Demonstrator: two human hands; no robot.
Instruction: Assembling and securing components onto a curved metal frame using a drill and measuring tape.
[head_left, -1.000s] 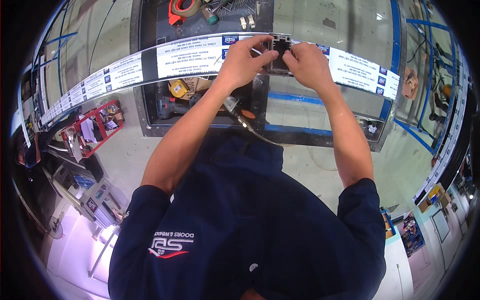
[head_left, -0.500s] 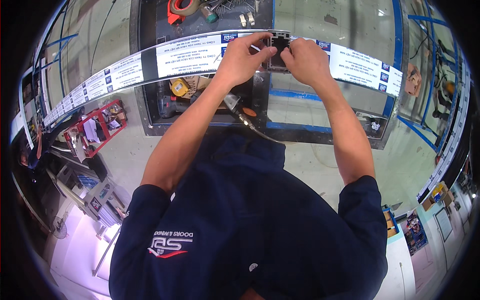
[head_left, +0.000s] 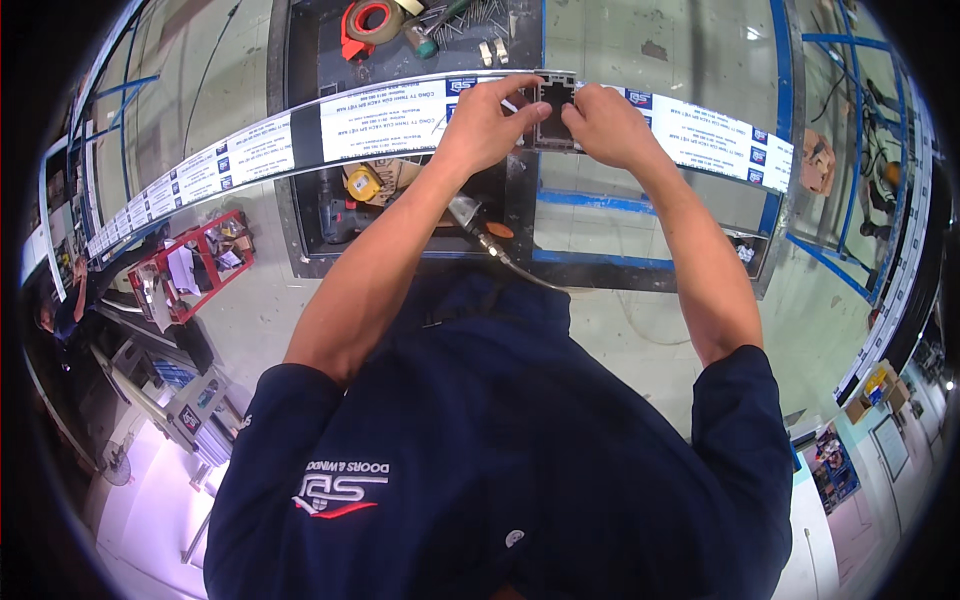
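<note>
Head view: grips dark profile piece [head_left: 556, 127] at 12 o'clock, between stretches of white-filmed bar [head_left: 385, 125], seemingly from both sides for steadiness. Clasps its 9 o'clock edge with left hand [head_left: 486, 125], thumb and forefinger parted, its 3 o'clock edge with right hand [head_left: 612, 127], fingers curled.

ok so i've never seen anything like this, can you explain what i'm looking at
No machine here: it's a person's two bare hands, seen from above by a fisheye camera worn on their head, so straight edges bend. The left hand and right hand are at a dark slotted piece; how firmly it's held, I can't tell. A long strip in white printed film stretches out on both sides, across a dark bench. Beyond it lies a green-handled tool; on the nearer side, a yellow tool.
</note>
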